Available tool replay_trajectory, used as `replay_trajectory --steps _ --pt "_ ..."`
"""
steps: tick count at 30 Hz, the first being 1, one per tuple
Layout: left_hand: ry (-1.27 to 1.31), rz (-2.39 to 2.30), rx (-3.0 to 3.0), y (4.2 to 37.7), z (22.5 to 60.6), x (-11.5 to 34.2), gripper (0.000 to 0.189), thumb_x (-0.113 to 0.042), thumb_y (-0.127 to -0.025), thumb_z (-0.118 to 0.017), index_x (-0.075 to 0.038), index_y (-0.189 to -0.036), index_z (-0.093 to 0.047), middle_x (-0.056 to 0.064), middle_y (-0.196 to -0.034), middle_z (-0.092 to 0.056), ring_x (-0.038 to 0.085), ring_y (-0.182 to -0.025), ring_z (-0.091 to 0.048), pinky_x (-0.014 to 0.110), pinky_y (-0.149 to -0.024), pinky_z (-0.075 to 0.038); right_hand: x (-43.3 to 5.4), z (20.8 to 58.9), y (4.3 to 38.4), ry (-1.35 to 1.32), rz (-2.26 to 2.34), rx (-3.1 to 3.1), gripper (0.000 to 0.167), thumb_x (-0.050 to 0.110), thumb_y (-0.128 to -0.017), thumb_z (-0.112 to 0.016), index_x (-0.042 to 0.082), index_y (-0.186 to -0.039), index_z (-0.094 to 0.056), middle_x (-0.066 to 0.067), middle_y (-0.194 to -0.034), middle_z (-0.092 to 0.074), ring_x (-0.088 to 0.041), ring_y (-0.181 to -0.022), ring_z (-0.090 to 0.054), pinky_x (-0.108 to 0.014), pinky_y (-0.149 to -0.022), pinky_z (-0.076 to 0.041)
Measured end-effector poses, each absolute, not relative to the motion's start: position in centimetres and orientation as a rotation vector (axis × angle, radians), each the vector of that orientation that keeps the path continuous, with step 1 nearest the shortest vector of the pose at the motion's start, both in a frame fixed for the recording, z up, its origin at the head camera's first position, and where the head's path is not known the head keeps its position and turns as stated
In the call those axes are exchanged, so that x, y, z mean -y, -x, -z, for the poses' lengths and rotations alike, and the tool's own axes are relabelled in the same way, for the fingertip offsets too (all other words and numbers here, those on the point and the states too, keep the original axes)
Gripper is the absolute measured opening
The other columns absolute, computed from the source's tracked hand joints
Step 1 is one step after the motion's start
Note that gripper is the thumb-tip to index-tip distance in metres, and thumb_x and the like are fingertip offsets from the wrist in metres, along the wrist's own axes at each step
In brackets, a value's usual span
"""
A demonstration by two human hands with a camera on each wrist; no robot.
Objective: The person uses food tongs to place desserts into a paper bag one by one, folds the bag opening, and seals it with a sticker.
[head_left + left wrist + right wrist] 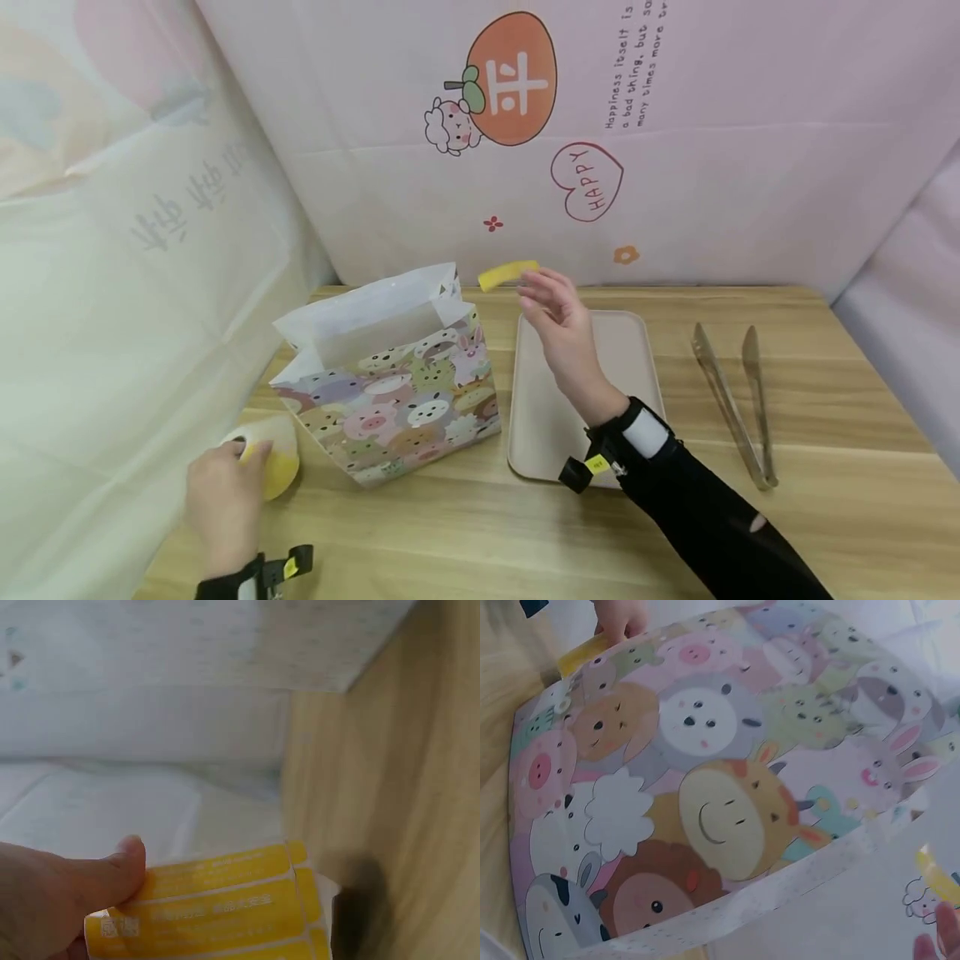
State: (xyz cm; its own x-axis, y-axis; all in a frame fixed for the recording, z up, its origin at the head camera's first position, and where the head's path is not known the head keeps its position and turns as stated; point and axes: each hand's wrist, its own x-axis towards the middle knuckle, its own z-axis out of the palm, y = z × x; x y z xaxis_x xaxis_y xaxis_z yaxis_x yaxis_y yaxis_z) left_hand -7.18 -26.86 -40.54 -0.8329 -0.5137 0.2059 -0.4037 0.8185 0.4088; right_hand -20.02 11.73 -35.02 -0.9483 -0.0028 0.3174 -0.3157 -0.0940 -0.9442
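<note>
My left hand [225, 500] grips a roll of yellow printed labels [279, 467] beside the bag's lower left corner. White lettering shows on the roll's labels [225, 907] in the left wrist view. A single yellow label [502, 274], slightly curved, hangs at the fingertips of my right hand [566, 337], held by one end. That hand is raised above the tray, right of the bag's top. The paper bag [408, 417], printed with cartoon animals, stands upright with its mouth open. Its printed face [720, 780] fills most of the right wrist view.
A beige rectangular tray [630, 358] lies under my right hand and forearm. To its right are metal tongs [731, 400], arms spread, on the wooden table [840, 517]. Printed cloth [360, 167] hangs along the back and both sides.
</note>
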Motion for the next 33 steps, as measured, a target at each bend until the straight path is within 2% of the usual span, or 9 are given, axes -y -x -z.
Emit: replay_trajectory --steps 4,10,16,19,21,23,26,30,33 --pt "-0.554 0.344 2.668 8.2 42.4 26.3 0.032 -0.023 -0.083 -0.076 0.007 -0.088 -0.067 0.030 -0.084 -0.063 0.050 -0.090 -0.058 0.058 -0.070 -0.049 -11.4 35.5 21.0 -0.558 -2.255 2.111 0.054 0.015 -0.098 -0.054 0.016 -0.150 -0.037 0.001 -0.159 -0.025 -0.028 -0.137 -0.047 -0.045 -0.115 -0.039" --pt "-0.584 0.366 2.835 8.6 42.5 25.4 0.060 -0.043 -0.082 -0.075 0.009 -0.111 -0.063 0.034 -0.110 -0.059 0.050 -0.113 -0.048 0.061 -0.078 -0.051 -11.7 35.8 22.1 -0.985 -2.338 2.263 0.089 0.049 -0.087 -0.068 0.030 -0.157 -0.016 0.009 -0.166 -0.006 -0.029 -0.151 -0.025 -0.058 -0.121 -0.023" --pt "-0.227 0.985 2.569 9.7 39.4 23.7 0.075 -0.050 -0.095 -0.055 0.000 -0.147 -0.033 0.028 -0.142 -0.042 0.041 -0.133 -0.038 0.064 -0.107 -0.035 -12.3 35.7 23.1 -1.159 -2.319 2.315 0.096 0.030 -0.087 -0.072 0.027 -0.158 -0.007 0.008 -0.166 0.003 -0.030 -0.153 -0.017 -0.051 -0.126 -0.013" --pt "0.336 1.401 2.339 10.9 38.2 23.0 0.087 -0.041 -0.097 -0.057 -0.008 -0.157 -0.003 0.024 -0.157 -0.021 0.024 -0.129 -0.044 0.039 -0.109 -0.043 -12.3 35.6 23.4 -1.151 -2.318 2.342 0.094 0.018 -0.087 -0.069 0.028 -0.158 -0.008 0.008 -0.166 0.002 -0.032 -0.152 -0.020 -0.051 -0.124 -0.020" --pt "0.574 1.580 2.222 11.6 37.7 22.5 0.093 -0.026 -0.095 -0.063 -0.011 -0.157 0.004 0.019 -0.157 -0.019 0.012 -0.116 -0.049 0.020 -0.096 -0.048 -12.3 35.6 23.5 -1.128 -2.325 2.347 0.090 0.013 -0.088 -0.067 0.027 -0.158 -0.012 0.007 -0.165 -0.002 -0.033 -0.151 -0.024 -0.052 -0.122 -0.026" --pt "0.629 1.670 2.152 12.1 37.3 22.1 0.093 -0.007 -0.091 -0.066 -0.010 -0.157 0.000 0.011 -0.151 -0.025 0.007 -0.104 -0.049 0.009 -0.081 -0.046 -12.1 35.8 23.6 -1.096 -2.320 2.341 0.082 0.007 -0.089 -0.064 0.021 -0.157 -0.019 0.003 -0.162 -0.009 -0.034 -0.148 -0.030 -0.053 -0.119 -0.031" --pt "0.555 1.765 2.068 12.6 37.2 21.6 0.080 0.015 -0.084 -0.059 -0.005 -0.153 -0.024 0.002 -0.134 -0.042 0.007 -0.110 -0.048 0.013 -0.095 -0.039 -11.5 36.3 23.5 -1.015 -2.265 2.324 0.062 -0.001 -0.090 -0.062 0.006 -0.147 -0.039 -0.004 -0.154 -0.023 -0.033 -0.138 -0.043 -0.049 -0.114 -0.040" --pt "0.551 1.809 1.931 13.0 37.8 21.4 0.052 0.025 -0.081 -0.052 0.002 -0.127 -0.054 0.000 -0.114 -0.057 0.010 -0.104 -0.053 0.018 -0.096 -0.043 -10.4 37.0 23.2 -0.907 -2.142 2.292 0.028 -0.005 -0.088 -0.065 -0.008 -0.116 -0.061 -0.012 -0.141 -0.037 -0.028 -0.119 -0.058 -0.034 -0.102 -0.053" --pt "0.593 1.736 1.864 13.3 38.4 21.1 0.040 0.029 -0.080 -0.050 0.004 -0.109 -0.062 -0.001 -0.109 -0.057 0.009 -0.100 -0.056 0.015 -0.091 -0.050 -9.8 37.1 23.0 -0.858 -2.090 2.272 0.013 -0.005 -0.089 -0.064 -0.010 -0.101 -0.066 -0.014 -0.138 -0.041 -0.027 -0.114 -0.060 -0.026 -0.092 -0.057"
